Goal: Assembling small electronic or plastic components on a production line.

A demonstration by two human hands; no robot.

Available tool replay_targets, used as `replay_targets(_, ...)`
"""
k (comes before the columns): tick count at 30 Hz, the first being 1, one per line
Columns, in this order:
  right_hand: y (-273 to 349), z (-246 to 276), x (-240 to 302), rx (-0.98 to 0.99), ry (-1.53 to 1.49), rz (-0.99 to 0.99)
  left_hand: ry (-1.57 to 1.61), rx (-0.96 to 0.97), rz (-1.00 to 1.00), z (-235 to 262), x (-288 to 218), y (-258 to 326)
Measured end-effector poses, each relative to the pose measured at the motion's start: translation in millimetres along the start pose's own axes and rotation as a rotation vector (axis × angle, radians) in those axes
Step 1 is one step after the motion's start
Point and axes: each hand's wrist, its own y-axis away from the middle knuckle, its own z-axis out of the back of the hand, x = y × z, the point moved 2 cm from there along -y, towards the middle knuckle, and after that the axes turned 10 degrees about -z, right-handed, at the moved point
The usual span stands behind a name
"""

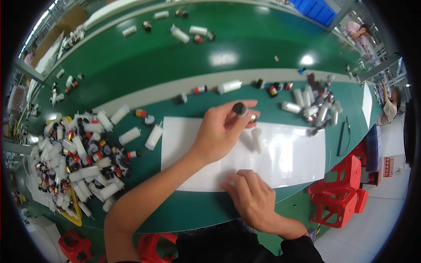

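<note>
My left hand (220, 131) is raised over the far edge of a glossy white sheet (188, 175). Its fingers close around a small cylindrical part with a black end (239, 109); a bit of yellow and dark shows by the fingertips, and the rest is covered by the hand. Just beyond my right hand, a white plastic cylinder (257, 140) appears blurred over the sheet. My right hand (254, 199) is low at the sheet's near edge, fingers loosely curled, thumb and index finger apart with nothing visible between them.
A large heap of white cylinders with black, red and yellow parts (83, 153) covers the table's left side. A smaller pile (318, 105) sits at the right, near a thin dark tool (344, 138). Loose pieces lie along the pale divider (158, 90). Red stools (342, 193) stand right.
</note>
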Motion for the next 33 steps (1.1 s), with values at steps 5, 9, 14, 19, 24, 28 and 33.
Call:
replay_targets(5,-7.5,-3.4,-7.6,0.108,-0.124,-0.078,-0.055,-0.008,0.036,3.0,-6.0,3.8)
replay_targets(9,-9.3,-4.2,-5.7,0.082,-0.131,-0.101,-0.060,-0.003,0.019,2.9,-7.0,0.9)
replay_targets(14,-4.2,-7.9,-4.4,-0.029,-0.169,-0.110,-0.018,0.027,-0.008,0.7,-2.6,-0.9)
replay_targets(19,-2.6,-6.9,-11.7,0.009,-0.413,-0.344,0.031,0.040,0.028,2.6,-5.1,-0.1)
replay_targets(24,-14.9,2.7,-30.0,0.063,-0.591,-0.427,0.140,-0.004,0.088,6.2,1.8,-4.1)
replay_targets(28,-51.3,36.8,-42.5,-0.067,-0.485,-0.007,0.102,0.010,0.082,4.6,-10.2,-7.9)
replay_targets(33,-119.2,56.9,-65.0,-0.049,-0.292,0.082,0.149,-0.018,0.071,9.6,-1.9,-7.5)
